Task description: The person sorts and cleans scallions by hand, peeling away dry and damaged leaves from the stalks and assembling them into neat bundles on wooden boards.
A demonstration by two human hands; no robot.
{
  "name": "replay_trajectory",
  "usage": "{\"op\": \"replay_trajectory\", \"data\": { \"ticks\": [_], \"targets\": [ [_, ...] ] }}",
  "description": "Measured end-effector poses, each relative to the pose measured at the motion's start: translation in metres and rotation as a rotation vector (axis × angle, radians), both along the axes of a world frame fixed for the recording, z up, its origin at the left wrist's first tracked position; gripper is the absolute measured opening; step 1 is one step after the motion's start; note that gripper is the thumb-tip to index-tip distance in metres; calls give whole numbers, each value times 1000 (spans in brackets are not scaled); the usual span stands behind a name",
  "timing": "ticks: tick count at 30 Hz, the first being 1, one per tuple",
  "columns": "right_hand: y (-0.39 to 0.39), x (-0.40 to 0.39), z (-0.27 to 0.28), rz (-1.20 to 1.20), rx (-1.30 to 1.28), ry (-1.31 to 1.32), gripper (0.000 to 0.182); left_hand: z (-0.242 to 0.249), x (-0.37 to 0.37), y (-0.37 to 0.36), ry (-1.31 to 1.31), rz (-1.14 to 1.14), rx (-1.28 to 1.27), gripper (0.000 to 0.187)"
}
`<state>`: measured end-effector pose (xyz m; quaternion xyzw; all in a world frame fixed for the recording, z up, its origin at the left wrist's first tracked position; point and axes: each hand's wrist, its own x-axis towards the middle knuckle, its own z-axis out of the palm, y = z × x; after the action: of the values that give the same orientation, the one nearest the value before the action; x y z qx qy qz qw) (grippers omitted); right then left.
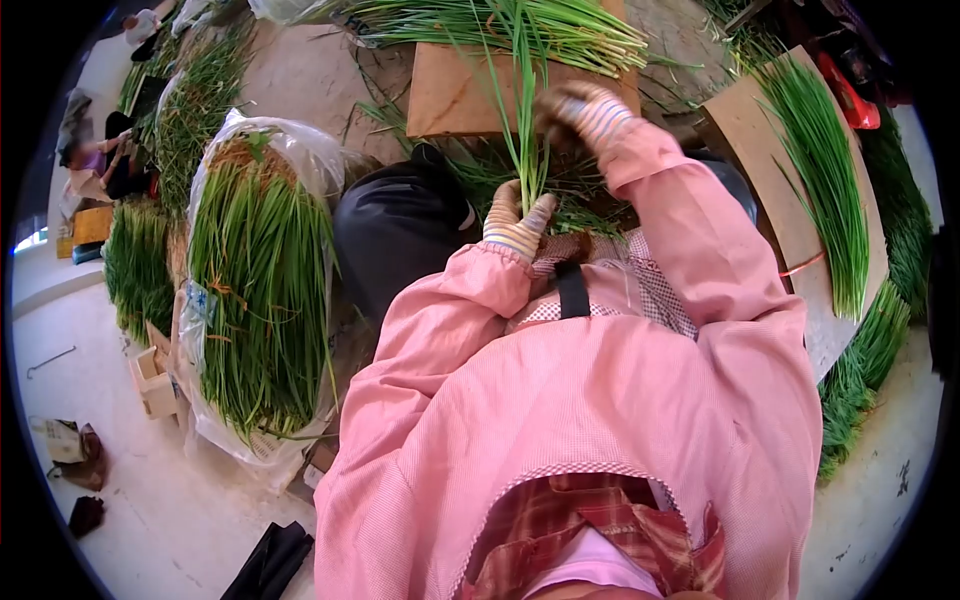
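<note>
My left hand (517,222), in a striped knit glove, is closed around the pale lower ends of a small bunch of Chinese chives (525,130), whose long green leaves point up and away from me. Just right of those leaves is my right hand (585,112), in a matching glove with soiled fingers. Its fingers are smeared by motion, so I cannot tell whether they hold a leaf. Beyond both hands, a larger pile of chives (580,35) lies across a brown board (460,100), stem ends toward the right.
Left of my knee stands a plastic-lined basket (325,150) packed with chives. At the right, a tied chive bundle (825,190) rests on a tilted board (745,115). Loose trimmings (590,215) litter the floor below my hands. Another person (95,170) sits at far left near more greens.
</note>
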<state>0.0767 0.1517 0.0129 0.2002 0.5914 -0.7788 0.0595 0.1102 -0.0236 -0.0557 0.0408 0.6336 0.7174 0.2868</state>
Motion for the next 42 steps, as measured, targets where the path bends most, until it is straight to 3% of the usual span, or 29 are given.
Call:
{"op": "replay_trajectory", "data": {
  "ticks": [2, 4, 6, 8, 10, 12, 14, 16, 17, 18, 20, 21, 22, 24, 25, 26, 27, 28, 31, 32, 34, 36, 38, 40, 42],
  "targets": [
    [26, -5, -5, -373, -60, 175, 20, 24, -5, -5, -125, -16, -3, 27],
    [53, 7, 2, -432, 203, 99, 19, 29, -11, -6, -479, 178, 166, 24],
    [47, 22, 3, -337, 229, -35, 16, 23, -14, -10, -554, 194, 262, 21],
    [31, 37, -20, -101, 196, 50, 16, 22, -15, -5, -743, 257, 427, 20],
    [7, 43, -16, 24, 204, 55, 18, 15, -14, -3, -747, 233, 427, 21],
    [-7, 40, -9, 56, 65, -192, 24, 13, -12, -4, -736, 173, 469, 21],
    [-12, 38, -18, 119, 159, -231, 35, 13, -10, -5, -711, 133, 474, 27],
    [-21, 36, -17, 176, -41, -139, 44, 23, -4, -2, -652, 58, 414, 27],
    [-25, 37, -22, 174, -200, -104, 38, 10, -3, -1, -635, -1, 509, 27],
    [-24, 32, -30, 211, -138, -42, 32, 12, -2, 1, -636, 0, 508, 27],
    [-17, 33, -42, 245, -89, -34, 32, 18, -2, 3, -593, -37, 392, 30],
    [-15, 34, -41, 245, -91, -35, 32, 3, -10, -4, -507, -160, 145, 36],
    [-12, 36, -40, 264, -85, -38, 33, 3, -17, -4, -508, -160, 144, 36],
    [-5, 38, -41, 364, 11, -74, 33, 2, -26, -4, -546, -103, 247, 39],
    [-5, 40, -37, 453, 0, -103, 32, 17, -31, 1, -568, -109, 425, 38],
    [-8, 41, -33, 541, -12, -131, 30, 10, -45, 1, -653, -229, 480, 34],
    [-15, 41, -34, 525, 168, -74, 27, 10, -48, 10, -585, -44, 417, 32],
    [-15, 42, -32, 522, 173, -74, 27, 11, -49, 19, -510, 135, 355, 30],
    [-14, 47, -27, 145, -73, -95, 25, 19, -60, 30, -494, 181, 352, 27],
    [-13, 49, -27, 144, -73, -96, 25, 23, -62, 33, -472, 232, 341, 28],
    [-11, 51, -27, -120, -143, 13, 18, 36, -69, 27, -437, 204, 237, 31],
    [-14, 51, -25, -119, -200, 56, 19, 36, -77, 27, -471, 219, 196, 32],
    [-22, 49, -16, -140, -208, 121, 21, 45, -83, 26, -421, 287, -2, 31],
    [-21, 50, -10, -75, -204, 100, 22, 49, -94, 24, -377, 414, 13, 28],
    [-16, 53, -9, 8, -257, 131, 24, 40, -113, 15, -301, 265, 3, 28]
  ]
}}
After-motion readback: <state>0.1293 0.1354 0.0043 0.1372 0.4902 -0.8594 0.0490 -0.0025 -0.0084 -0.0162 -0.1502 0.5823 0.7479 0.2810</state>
